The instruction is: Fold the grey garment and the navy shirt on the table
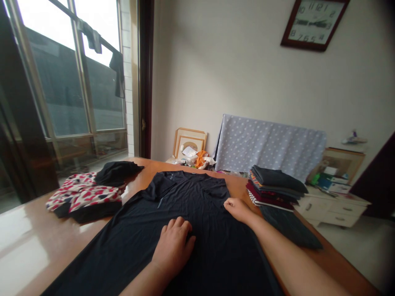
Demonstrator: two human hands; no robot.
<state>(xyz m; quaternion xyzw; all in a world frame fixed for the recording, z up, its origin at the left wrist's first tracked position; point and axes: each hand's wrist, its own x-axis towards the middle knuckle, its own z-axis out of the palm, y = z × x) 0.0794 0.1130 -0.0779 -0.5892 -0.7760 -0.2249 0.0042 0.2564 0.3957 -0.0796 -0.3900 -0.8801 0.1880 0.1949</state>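
Dark shirt (191, 205) spread on wooden table (146, 170), lying under left hand (173, 246) and running on beyond it, sleeves and neckline farthest away. Left hand palm down on fabric, fingers loosely bent, thumb apart. Right hand (237, 209) curled at shirt's right edge, just below sleeve; fingertips hidden, cannot tell whether cloth is clamped. Right of right hand: stack of folded clothes (276, 190). Well left of left hand, farther off: red-spotted cloth (89, 193), black cloth (115, 172) touching it.

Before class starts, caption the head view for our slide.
A dark garment spread across a table, left hand on it, right hand at its edge, folded clothes alongside.
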